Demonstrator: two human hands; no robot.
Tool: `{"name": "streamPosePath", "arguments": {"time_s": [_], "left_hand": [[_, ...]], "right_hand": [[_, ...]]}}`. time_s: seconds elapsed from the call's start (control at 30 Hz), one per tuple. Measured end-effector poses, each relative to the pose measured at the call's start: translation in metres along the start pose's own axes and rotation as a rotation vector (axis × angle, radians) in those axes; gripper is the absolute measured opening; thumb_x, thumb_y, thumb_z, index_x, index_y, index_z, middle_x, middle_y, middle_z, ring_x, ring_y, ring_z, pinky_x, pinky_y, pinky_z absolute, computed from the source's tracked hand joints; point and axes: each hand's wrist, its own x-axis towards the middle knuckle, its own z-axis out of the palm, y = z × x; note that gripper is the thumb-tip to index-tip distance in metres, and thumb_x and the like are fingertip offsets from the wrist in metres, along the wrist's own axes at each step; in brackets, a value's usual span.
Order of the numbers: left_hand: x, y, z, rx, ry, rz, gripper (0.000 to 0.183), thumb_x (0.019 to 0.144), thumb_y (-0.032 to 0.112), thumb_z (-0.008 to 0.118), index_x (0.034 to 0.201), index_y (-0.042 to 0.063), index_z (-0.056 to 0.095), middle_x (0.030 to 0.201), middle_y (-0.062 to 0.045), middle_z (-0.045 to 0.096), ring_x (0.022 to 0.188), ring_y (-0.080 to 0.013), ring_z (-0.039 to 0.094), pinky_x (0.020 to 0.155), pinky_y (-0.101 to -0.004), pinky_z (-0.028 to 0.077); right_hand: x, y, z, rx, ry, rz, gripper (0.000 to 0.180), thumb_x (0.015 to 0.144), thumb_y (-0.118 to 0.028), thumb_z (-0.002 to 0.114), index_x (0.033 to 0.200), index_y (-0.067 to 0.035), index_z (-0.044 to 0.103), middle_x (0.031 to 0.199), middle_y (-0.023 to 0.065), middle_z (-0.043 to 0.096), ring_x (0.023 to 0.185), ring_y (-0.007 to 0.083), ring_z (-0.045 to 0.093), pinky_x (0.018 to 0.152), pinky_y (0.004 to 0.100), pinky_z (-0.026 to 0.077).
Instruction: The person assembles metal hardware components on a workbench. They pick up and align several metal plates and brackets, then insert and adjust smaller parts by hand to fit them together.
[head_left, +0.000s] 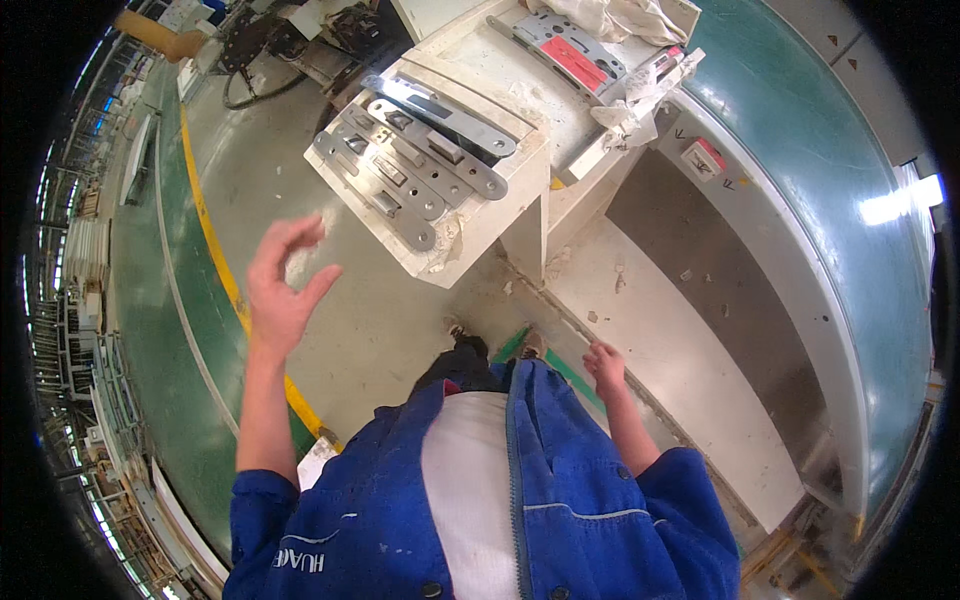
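Observation:
My left hand (285, 277) is raised over the floor, thumb and fingers apart, with nothing in it. Nearest to it, on the left end of a white stand (487, 247), several mortise locks (405, 161) sit side by side. Their metal faceplates face up, with latches and bolts showing. A shiny faceplate (450, 116) lies along the far side of this row. My right hand (604, 369) hangs low by a white panel (660, 360), its fingers loosely curled and nothing seen in them.
In the stand's tray lies another mortise lock (574, 56) with a red label, beside crumpled cloth (607, 19) and torn paper (630, 112). A green-topped bench (795, 127) curves along the right, with a small red-and-white box (703, 159) on its side. Yellow line (217, 259) marks the floor.

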Motion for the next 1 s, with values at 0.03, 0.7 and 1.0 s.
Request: {"name": "streamPosePath", "arguments": {"time_s": [0.03, 0.7, 1.0], "left_hand": [[0.020, 0.022, -0.005, 0.075, -0.031, 0.073, 0.050, 0.082, 0.002, 0.085, 0.129, 0.001, 0.069, 0.120, -0.010, 0.070, 0.112, -0.0232, 0.068, 0.100, -0.0357, 0.053], [0.127, 0.076, -0.012, 0.579, -0.655, 0.492, 0.041, 0.079, 0.000, 0.082, 0.117, 0.009, 0.071, 0.112, -0.010, 0.069, 0.106, -0.0329, 0.067, 0.093, -0.0428, 0.055], [0.119, 0.097, -0.001, 0.593, -0.627, 0.684, 0.038, 0.075, 0.003, 0.085, 0.112, 0.007, 0.076, 0.103, -0.007, 0.070, 0.094, -0.0303, 0.067, 0.082, -0.0422, 0.054]], "right_hand": [[0.004, -0.007, 0.002, 0.012, 0.011, -0.005, 0.036, 0.103, -0.019, 0.065, 0.134, -0.001, 0.064, 0.100, 0.0047, 0.069, 0.081, 0.0156, 0.068, 0.068, 0.0267, 0.055], [-0.004, 0.140, -0.051, 0.151, 0.254, 0.226, 0.022, 0.097, -0.015, 0.067, 0.111, 0.001, 0.070, 0.082, 0.0085, 0.068, 0.058, 0.0184, 0.065, 0.051, 0.0290, 0.052], [0.029, 0.072, -0.010, 0.154, 0.145, 0.117, 0.027, 0.097, -0.017, 0.068, 0.118, 0.000, 0.068, 0.090, 0.0067, 0.067, 0.069, 0.0180, 0.067, 0.057, 0.0290, 0.053]]}}
